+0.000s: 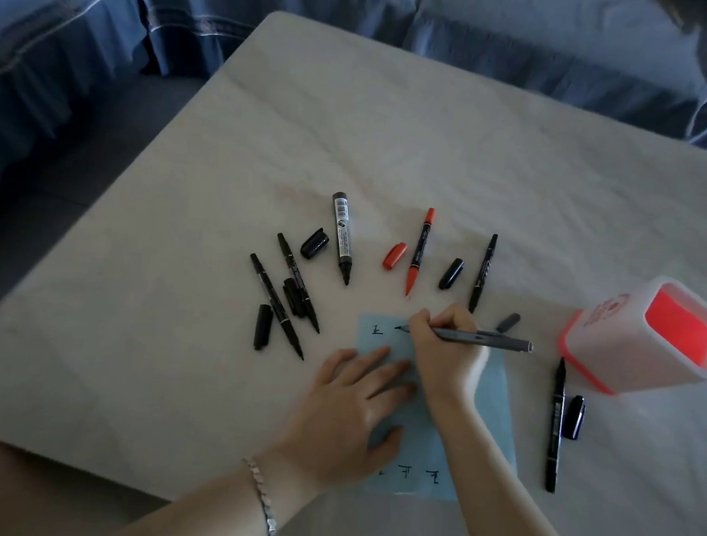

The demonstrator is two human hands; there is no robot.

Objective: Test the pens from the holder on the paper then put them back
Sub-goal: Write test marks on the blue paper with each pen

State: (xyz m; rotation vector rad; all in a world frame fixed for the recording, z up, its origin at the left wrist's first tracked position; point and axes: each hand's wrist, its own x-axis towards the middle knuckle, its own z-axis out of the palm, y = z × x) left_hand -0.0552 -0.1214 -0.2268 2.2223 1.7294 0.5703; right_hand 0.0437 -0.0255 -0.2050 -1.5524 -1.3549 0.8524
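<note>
Where the pale table [397, 143] meets a blue sofa [107, 32] on its far side, loose pens fan out across the middle. Furthest left lies a thin black pen [276, 303] with a black cap [263, 327] just beside it, then a second thin black pen [290, 262] with a cap [293, 296] lying against it. Next come another black cap [314, 243], a thick black marker [341, 237], a red cap [394, 255], a red pen [419, 250], a dark cap [451, 273] and a slim black pen [483, 272]. Nearer the person, the left hand [352, 413], a bracelet [265, 503] on its wrist, lies flat on the blue paper [497, 408] with fingers straight and slightly spread. The right hand [443, 348] pinches a grey pen [486, 339] between thumb and curled fingers, its tip touching the paper near the far edge, beside a written mark. A grey cap [508, 323] sits just behind that pen. Right of the paper lie one more black pen [556, 426] and its cap [574, 416], near the red-and-white holder [617, 355].
</note>
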